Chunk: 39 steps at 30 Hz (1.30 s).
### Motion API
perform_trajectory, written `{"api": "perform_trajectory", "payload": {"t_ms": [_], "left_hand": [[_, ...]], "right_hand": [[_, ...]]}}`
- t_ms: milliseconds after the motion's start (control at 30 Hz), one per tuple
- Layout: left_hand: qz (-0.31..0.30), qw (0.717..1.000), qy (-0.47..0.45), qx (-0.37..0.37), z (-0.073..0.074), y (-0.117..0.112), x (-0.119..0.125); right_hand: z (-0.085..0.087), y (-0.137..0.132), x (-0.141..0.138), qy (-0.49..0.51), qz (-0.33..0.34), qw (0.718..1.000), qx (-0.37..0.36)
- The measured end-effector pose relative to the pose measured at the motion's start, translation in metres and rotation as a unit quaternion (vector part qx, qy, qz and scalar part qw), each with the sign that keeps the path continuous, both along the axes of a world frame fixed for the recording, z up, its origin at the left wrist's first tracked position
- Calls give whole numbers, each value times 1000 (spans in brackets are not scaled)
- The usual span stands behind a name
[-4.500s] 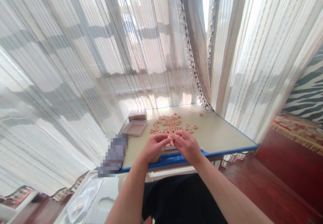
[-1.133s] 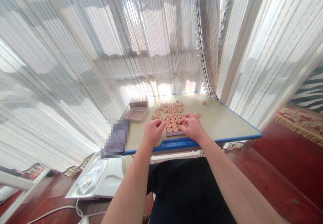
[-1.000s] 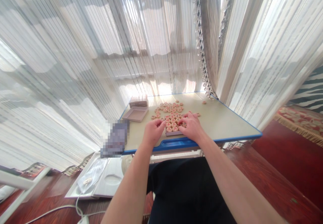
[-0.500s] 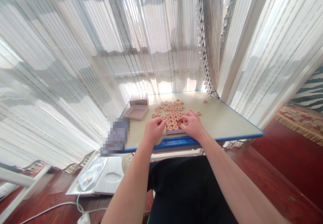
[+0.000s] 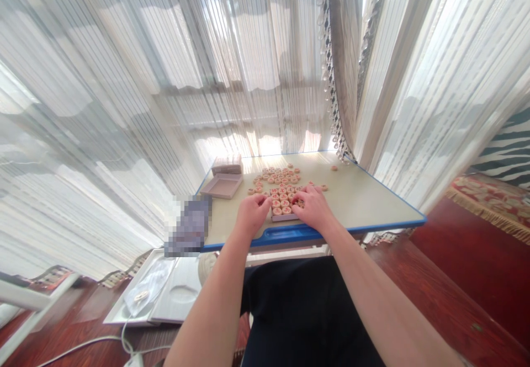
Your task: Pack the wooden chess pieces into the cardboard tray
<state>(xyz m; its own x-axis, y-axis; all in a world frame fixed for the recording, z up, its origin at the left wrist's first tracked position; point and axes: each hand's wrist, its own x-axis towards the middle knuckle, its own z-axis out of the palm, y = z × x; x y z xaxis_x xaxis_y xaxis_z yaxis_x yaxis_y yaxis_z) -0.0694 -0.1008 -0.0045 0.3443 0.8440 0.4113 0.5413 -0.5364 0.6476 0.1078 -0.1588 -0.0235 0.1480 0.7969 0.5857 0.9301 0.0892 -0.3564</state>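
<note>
Round wooden Chinese chess pieces [image 5: 284,197] with red characters lie in rows inside a shallow box [image 5: 285,218] at the near side of the table. My left hand [image 5: 253,211] is at the box's left edge, its thumb and fingers drawn together. Whether anything is between them is hidden. Over the right part of the box, my right hand [image 5: 313,206] has its fingers curled down on a chess piece among the others. It covers the pieces at that side. More loose Chinese chess pieces [image 5: 278,175] are scattered just beyond the box.
An empty tray-like lid [image 5: 222,186] and a stacked box [image 5: 227,164] occupy the table's left back. A blurred dark item [image 5: 192,221] overhangs the left edge. Single pieces [image 5: 334,168] lie to the right. Below left, an open white box [image 5: 176,290] and cables rest near the floor.
The view has shifted slightly. My right hand has moved a little left over the pieces at the box's right side, while my left hand stays at the box's left edge.
</note>
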Motion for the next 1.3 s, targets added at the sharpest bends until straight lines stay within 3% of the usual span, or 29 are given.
{"api": "perform_trajectory", "payload": {"t_ms": [567,1300], "left_hand": [[35,999,-1,-13,-5,8,-1],[40,999,-2,-24,1,9,-2]], "right_hand": [[1,-7,-7,-47,-9,999,13],[-1,-2,3,52,-46,997,39]]}}
